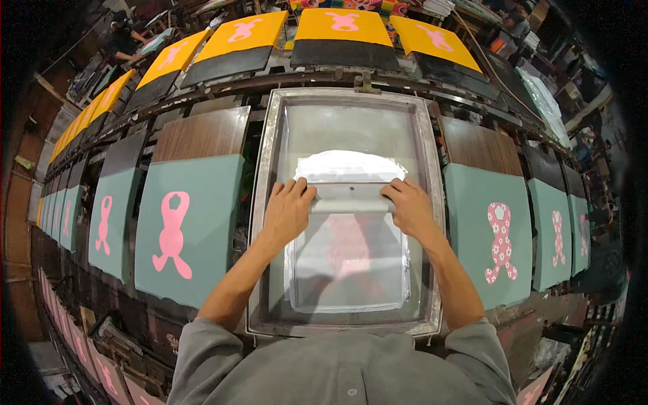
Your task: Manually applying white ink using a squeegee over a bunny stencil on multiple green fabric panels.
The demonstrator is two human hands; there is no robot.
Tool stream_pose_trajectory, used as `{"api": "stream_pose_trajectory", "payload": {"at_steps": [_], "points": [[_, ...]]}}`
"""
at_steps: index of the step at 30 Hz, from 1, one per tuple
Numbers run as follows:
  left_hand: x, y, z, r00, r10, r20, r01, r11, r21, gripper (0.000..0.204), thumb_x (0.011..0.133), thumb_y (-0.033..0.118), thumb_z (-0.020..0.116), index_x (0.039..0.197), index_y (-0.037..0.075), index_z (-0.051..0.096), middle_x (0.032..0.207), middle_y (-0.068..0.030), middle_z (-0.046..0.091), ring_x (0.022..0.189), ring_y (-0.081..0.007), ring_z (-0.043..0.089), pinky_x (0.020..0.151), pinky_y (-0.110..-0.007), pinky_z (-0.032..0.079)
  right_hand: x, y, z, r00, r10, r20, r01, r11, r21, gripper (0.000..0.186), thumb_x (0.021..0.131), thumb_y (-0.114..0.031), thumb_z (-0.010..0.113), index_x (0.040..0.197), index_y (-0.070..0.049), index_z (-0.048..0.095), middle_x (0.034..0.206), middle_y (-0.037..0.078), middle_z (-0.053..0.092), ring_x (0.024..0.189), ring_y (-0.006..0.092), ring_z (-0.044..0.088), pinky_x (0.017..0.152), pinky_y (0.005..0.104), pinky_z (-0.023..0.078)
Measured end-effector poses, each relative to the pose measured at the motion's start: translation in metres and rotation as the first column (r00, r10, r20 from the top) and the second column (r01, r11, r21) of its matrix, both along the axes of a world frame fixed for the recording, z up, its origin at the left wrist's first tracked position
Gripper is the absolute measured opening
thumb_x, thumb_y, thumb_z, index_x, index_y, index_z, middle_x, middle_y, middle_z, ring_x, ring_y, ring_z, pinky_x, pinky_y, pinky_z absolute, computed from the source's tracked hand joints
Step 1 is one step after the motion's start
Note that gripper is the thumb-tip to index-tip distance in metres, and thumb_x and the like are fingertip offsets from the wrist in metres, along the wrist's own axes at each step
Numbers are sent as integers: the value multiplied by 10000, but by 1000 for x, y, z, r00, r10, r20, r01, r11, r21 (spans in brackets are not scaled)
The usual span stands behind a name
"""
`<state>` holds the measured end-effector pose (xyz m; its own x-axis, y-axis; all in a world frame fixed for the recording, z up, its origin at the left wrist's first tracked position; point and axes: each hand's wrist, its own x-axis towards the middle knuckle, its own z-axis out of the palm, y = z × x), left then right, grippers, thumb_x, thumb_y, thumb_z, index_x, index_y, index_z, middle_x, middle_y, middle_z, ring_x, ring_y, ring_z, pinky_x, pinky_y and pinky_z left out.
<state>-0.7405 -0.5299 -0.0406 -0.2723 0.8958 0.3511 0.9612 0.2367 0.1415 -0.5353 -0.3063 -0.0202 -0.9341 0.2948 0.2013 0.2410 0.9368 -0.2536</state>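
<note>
My left hand (288, 210) and my right hand (409, 208) both grip a wide squeegee (349, 197) lying across the mesh of a metal-framed printing screen (264, 162). A pool of white ink (348, 163) sits on the mesh just beyond the squeegee. Below the squeegee a faint pink figure (347, 246) shows through the mesh. The screen lies flat over one panel on the long table.
Teal fabric panels with pink figure prints lie on both sides: plain pink at left (183, 226), pink with white flowers at right (491, 236). Orange panels with pink prints (343, 25) line the far row. Bare wooden boards (202, 133) sit behind the teal pieces.
</note>
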Motion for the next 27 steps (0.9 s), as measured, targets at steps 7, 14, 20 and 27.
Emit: {"api": "stream_pose_trajectory", "payload": {"at_steps": [7,14,20,27], "points": [[-28,26,41,991,46,123,-48,999,10,317,668,-7,646,973,70,687,951,-103,640,957,-329,635,824,-461,448,-28,26,38,996,-82,48,87,989,-119,204,754,-54,733,954,-91,724,941,100,691,926,357,644,799,472,513],[-48,42,35,972,57,228,-65,998,27,353,672,-8,610,998,62,725,945,-118,675,944,-353,661,860,-514,475,-46,38,39,986,-70,148,91,986,-141,285,763,-65,754,1047,-82,739,1006,127,716,996,369,654,838,479,513],[-50,51,59,979,121,165,-107,990,-91,402,668,12,617,1043,85,740,971,-100,692,951,-351,667,869,-514,482,-53,50,48,987,-87,134,102,989,-110,360,738,-82,797,1091,-59,730,1023,170,722,986,398,663,863,468,519],[-66,60,36,982,123,146,-109,989,-100,382,701,28,611,1055,80,747,966,-150,708,910,-376,683,798,-494,531,-71,63,36,980,-39,196,59,994,-93,393,730,-78,793,1116,-47,730,1012,202,721,984,405,667,875,471,520]]}}
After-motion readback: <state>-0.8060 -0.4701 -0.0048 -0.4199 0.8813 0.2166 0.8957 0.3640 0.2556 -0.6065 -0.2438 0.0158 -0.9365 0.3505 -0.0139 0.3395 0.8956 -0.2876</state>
